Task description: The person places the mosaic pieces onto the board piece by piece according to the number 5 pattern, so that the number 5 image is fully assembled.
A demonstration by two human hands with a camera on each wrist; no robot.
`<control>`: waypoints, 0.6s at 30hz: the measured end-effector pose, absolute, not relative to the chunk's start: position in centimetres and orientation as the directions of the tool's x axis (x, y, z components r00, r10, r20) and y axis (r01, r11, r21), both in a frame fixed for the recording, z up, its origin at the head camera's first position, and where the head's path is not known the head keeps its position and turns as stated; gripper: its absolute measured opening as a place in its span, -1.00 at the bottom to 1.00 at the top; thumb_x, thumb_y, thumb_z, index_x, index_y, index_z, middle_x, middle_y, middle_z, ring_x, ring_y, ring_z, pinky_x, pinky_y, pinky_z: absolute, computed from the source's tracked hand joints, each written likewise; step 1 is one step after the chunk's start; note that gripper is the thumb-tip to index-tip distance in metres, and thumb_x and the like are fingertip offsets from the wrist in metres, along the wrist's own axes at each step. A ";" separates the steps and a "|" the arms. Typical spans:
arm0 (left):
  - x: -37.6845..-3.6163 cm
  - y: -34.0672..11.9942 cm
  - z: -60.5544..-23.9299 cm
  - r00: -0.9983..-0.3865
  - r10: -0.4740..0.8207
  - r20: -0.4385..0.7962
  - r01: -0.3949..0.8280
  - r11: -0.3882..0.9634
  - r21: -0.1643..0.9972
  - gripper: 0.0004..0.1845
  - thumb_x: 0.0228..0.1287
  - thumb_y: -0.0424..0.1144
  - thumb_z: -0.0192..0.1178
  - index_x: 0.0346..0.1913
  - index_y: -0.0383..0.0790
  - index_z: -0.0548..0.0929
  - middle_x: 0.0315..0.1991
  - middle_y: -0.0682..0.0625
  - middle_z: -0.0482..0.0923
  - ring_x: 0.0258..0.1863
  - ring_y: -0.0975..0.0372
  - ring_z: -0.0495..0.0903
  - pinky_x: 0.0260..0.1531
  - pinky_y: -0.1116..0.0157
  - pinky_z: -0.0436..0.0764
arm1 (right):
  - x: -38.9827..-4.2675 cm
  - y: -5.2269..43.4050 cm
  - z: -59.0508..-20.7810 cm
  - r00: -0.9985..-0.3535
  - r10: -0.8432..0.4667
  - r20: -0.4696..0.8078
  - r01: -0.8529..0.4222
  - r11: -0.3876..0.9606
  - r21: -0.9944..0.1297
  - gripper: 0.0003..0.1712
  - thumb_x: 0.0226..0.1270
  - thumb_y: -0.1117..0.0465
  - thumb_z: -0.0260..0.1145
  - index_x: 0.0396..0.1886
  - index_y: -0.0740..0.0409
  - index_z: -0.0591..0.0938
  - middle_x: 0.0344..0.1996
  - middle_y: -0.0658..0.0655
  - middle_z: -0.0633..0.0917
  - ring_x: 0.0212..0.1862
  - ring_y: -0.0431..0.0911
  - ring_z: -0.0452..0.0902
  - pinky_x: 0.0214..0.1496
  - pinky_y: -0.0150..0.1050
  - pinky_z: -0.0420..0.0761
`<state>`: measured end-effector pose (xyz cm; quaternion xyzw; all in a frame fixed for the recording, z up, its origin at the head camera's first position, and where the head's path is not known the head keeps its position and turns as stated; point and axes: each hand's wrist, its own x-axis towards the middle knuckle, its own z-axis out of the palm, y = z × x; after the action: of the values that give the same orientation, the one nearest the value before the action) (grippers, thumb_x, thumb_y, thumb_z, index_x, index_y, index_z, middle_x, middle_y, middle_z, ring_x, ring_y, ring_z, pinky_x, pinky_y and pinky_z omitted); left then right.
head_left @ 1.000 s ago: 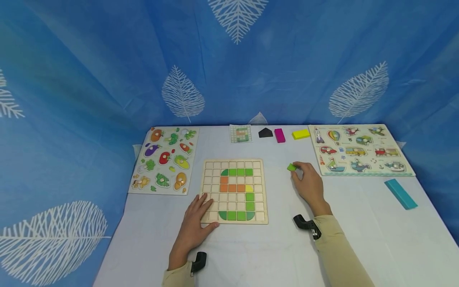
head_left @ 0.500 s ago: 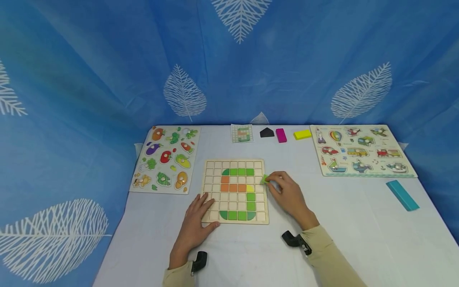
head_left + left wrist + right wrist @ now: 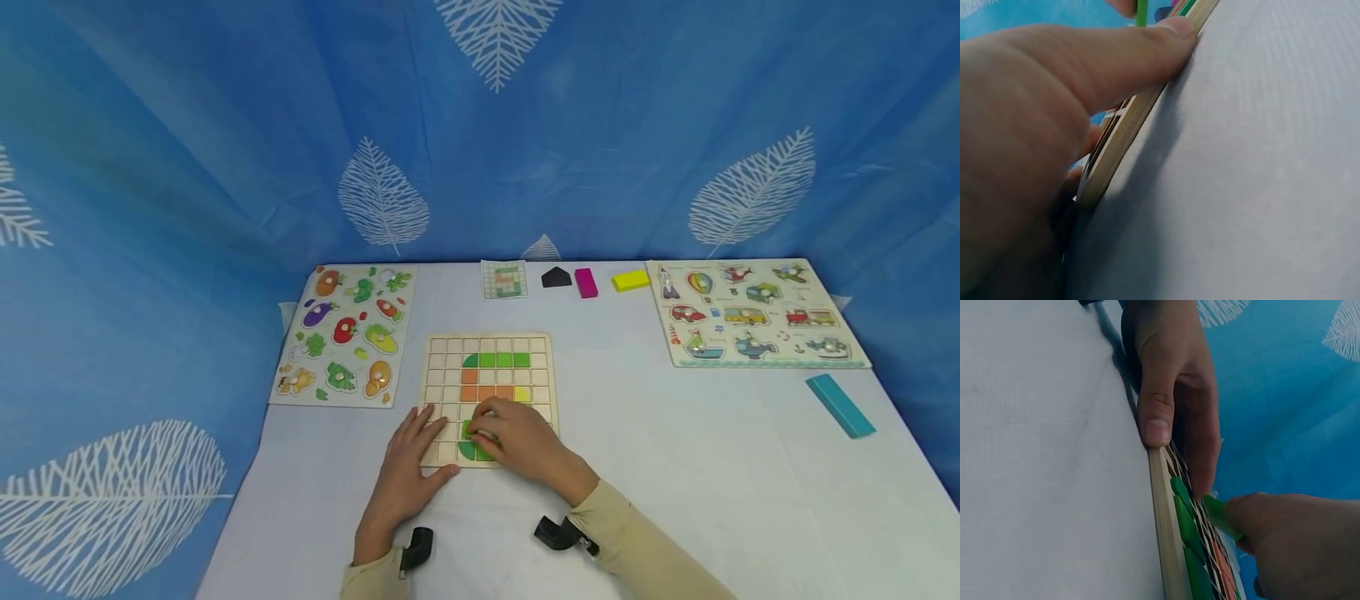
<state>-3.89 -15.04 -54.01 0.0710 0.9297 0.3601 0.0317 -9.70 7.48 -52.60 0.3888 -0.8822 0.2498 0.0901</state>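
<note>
A wooden grid board (image 3: pixel 487 343) lies in the middle of the table, holding green, orange and yellow tiles in an S-like pattern. My left hand (image 3: pixel 411 454) lies flat on its lower left corner, thumb against the front edge (image 3: pixel 1147 103). My right hand (image 3: pixel 517 437) is over the board's lower middle and pinches a small green tile (image 3: pixel 471 430) just above the bottom green row. In the right wrist view the green tile (image 3: pixel 1219 517) is tilted between the fingertips, over the board (image 3: pixel 1163 537).
A vegetable peg puzzle (image 3: pixel 347 333) lies left of the board and a vehicle peg puzzle (image 3: pixel 753 312) at the right. A pattern card (image 3: pixel 504 279), black (image 3: pixel 556 277), magenta (image 3: pixel 585 282) and yellow (image 3: pixel 630 280) blocks sit at the back. A teal block (image 3: pixel 838 404) lies far right.
My right hand carried the green tile from the table right of the board leftward and down over the board's lower middle. The left hand has stayed on the board's corner.
</note>
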 end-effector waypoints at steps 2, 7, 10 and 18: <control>-3.9 -15.0 -54.0 -0.988 0.153 -0.006 0.110 0.734 0.670 -0.22 0.15 -0.02 0.50 0.44 -0.07 0.48 0.61 -0.09 0.18 0.62 -0.14 0.02 0.50 -0.31 0.12 | -9.8 7.1 -52.6 -0.678 -0.651 0.341 -0.734 0.576 -0.361 -0.93 0.36 0.07 0.45 -0.20 -0.16 0.78 -0.12 -0.07 0.70 -0.16 -0.20 0.65 -0.17 -0.27 0.69; -3.9 -15.0 -54.0 -0.989 0.146 0.000 0.109 0.739 0.664 -0.22 0.14 -0.03 0.51 0.43 -0.06 0.48 0.60 -0.10 0.19 0.62 -0.14 0.03 0.50 -0.31 0.13 | -9.8 6.6 -52.7 -0.676 -0.666 0.316 -0.736 0.581 -0.348 -0.92 0.38 0.06 0.42 -0.18 -0.15 0.79 -0.12 -0.05 0.70 -0.17 -0.19 0.64 -0.17 -0.28 0.68; -3.8 -15.0 -54.0 -0.990 0.144 -0.003 0.106 0.742 0.662 -0.22 0.14 -0.03 0.51 0.43 -0.05 0.48 0.60 -0.09 0.19 0.62 -0.13 0.03 0.50 -0.31 0.13 | -9.7 6.4 -52.8 -0.686 -0.661 0.304 -0.726 0.594 -0.346 -0.92 0.39 0.07 0.42 -0.18 -0.14 0.79 -0.13 -0.05 0.71 -0.16 -0.19 0.65 -0.15 -0.27 0.68; -3.8 -14.9 -54.1 -0.989 0.147 0.003 0.113 0.747 0.655 -0.22 0.13 -0.03 0.52 0.43 -0.06 0.49 0.60 -0.09 0.19 0.62 -0.13 0.04 0.50 -0.30 0.15 | -9.5 6.4 -52.9 -0.700 -0.657 0.281 -0.713 0.622 -0.323 -0.86 0.45 0.01 0.35 -0.21 -0.14 0.80 -0.12 -0.08 0.73 -0.10 -0.18 0.64 -0.02 -0.24 0.68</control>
<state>-3.83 -14.89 -54.08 0.0694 0.9343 0.3489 0.0244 -9.52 6.37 -52.94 0.3814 -0.8980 0.2084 0.0679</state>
